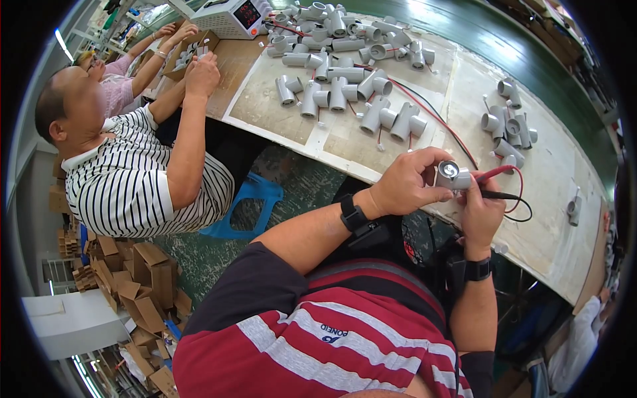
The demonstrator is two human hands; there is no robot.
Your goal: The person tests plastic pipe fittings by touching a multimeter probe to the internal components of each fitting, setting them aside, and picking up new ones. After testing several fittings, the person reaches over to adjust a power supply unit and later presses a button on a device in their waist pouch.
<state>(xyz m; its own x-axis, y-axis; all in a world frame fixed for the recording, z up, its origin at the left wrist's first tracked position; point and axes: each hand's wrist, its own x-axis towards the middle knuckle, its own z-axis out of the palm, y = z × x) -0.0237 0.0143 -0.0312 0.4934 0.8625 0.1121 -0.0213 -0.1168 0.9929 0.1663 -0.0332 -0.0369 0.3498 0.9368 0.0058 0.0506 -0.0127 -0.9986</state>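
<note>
Over the table's near edge, my left hand [408, 182] is closed around a grey T-shaped pipe fitting [461, 180], with a dark round insert showing in its upturned end. My right hand [482, 217] is closed on a pair of test probes, one red [494, 172] and one black [501, 195]. Both probes point toward the fitting's side; their tips are hidden by my fingers, so contact cannot be told. Red and black leads [446, 124] run back across the table. Several similar fittings [338, 93] lie beyond my left hand, some trailing thin wires with small white connectors.
A boxy power supply [232, 16] with a lit display stands at the far left. Another group of fittings [514, 126] and a lone fitting [574, 209] lie to the right. Co-workers sit at left, one in a striped shirt [133, 179], near a blue stool [249, 205] and cardboard boxes [156, 265].
</note>
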